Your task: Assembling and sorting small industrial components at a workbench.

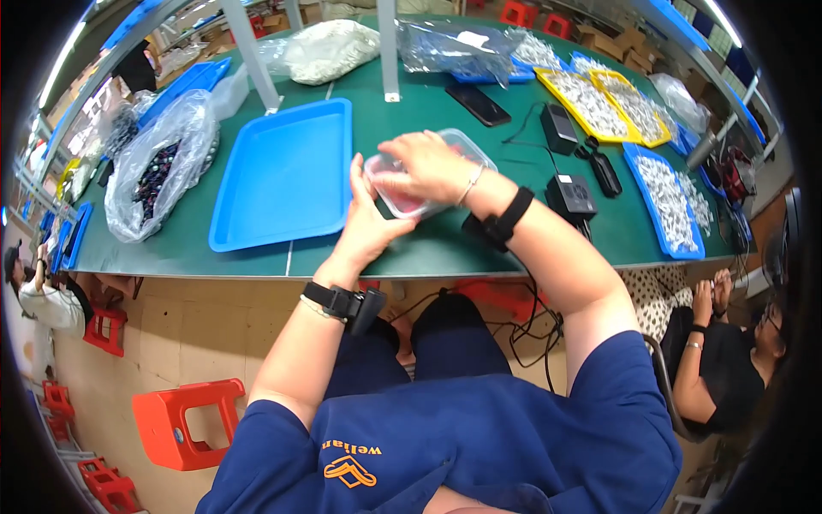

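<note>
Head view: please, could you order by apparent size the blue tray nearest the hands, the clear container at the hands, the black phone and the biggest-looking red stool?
1. Blue tray
2. Red stool and clear container: similar, and the latter is partly covered, so unranked
3. Black phone

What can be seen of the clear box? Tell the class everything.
The box looks like see-through plastic, rectangular with rounded corners. It is askew over the green table, right of the blue tray. Something reddish shows through. The left hand cups its near left corner; the right hand covers its middle. Any lid is unclear.
</note>
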### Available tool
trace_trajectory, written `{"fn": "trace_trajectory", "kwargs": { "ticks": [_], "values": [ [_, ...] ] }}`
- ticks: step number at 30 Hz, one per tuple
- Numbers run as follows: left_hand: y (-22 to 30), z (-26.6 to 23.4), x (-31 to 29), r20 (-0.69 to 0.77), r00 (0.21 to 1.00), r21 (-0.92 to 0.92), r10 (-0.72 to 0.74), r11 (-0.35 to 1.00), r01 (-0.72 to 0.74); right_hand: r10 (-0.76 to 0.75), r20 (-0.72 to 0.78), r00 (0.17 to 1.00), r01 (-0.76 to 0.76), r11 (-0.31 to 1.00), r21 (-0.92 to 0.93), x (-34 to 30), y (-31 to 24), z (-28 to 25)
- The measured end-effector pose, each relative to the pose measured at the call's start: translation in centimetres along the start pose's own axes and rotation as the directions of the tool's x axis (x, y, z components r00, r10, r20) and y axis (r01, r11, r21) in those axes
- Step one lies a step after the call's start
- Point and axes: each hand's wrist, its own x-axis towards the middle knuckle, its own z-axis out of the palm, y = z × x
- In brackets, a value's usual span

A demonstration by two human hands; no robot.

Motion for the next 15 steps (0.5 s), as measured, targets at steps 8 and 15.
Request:
{"fn": "trace_trajectory", "kwargs": {
  "ticks": [8, 15],
  "values": [
    [2.6, -0.3, 0.0, 0.144, 0.989, -0.149, 0.045, 0.989, -0.023, 0.172, 0.090, 0.981, -0.175, 0.984, 0.033, -1.0, -4.3, -1.0],
    [2.2, -0.8, -0.3, 0.245, 0.969, -0.220, 0.004, 0.974, 0.052, -0.452, 0.080, 0.889, 0.438, 0.887, 0.146, -0.7, -2.8, -2.8]
  ]
}}
